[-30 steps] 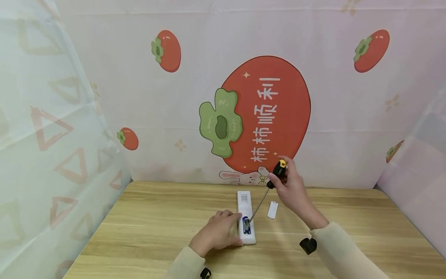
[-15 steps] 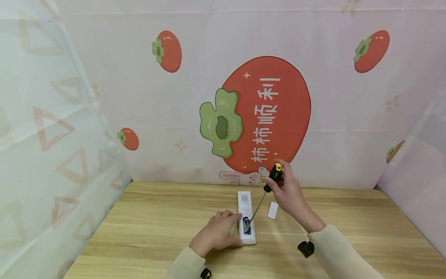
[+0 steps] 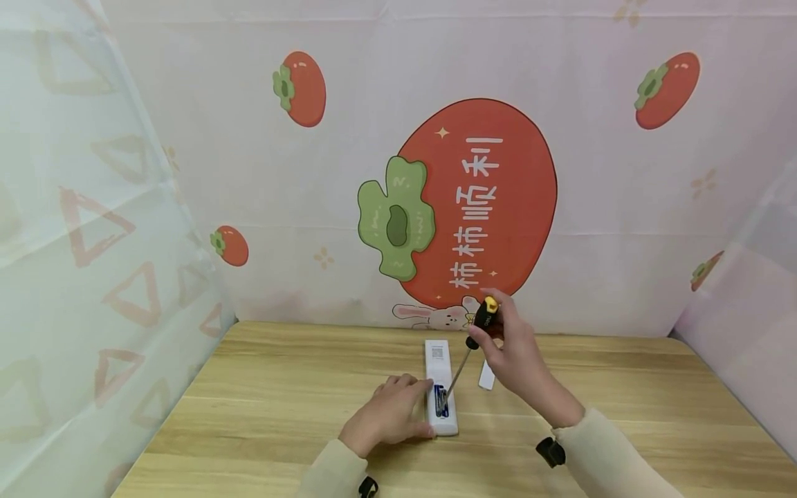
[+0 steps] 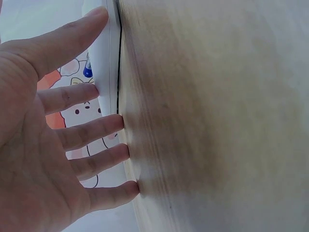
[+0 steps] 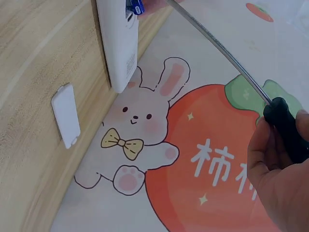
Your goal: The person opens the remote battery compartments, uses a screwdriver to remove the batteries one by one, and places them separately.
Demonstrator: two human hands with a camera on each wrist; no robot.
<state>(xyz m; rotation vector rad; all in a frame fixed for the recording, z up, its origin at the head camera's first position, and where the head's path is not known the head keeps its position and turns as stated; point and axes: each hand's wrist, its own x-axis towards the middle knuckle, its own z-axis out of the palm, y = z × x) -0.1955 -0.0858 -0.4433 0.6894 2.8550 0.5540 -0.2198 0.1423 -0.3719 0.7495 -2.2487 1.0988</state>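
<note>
Screwdriver [image 3: 472, 343] steeper, apparently tip-down leftward

Screwdriver handle [image 3: 482, 321] lower and farther left, white cover [image 3: 487, 377] now partly hidden

Saw white on the remote control [image 3: 439, 372], blue on its batteries [image 3: 439, 400] and, at one o'clock from there, black with yellow on the screwdriver handle [image 3: 483, 318]; noticed light-brown grain on the table [image 3: 280, 387].

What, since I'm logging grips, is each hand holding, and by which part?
The right hand holds the screwdriver by its black-and-yellow handle. The left hand touches the side of the white remote without gripping it.
</note>
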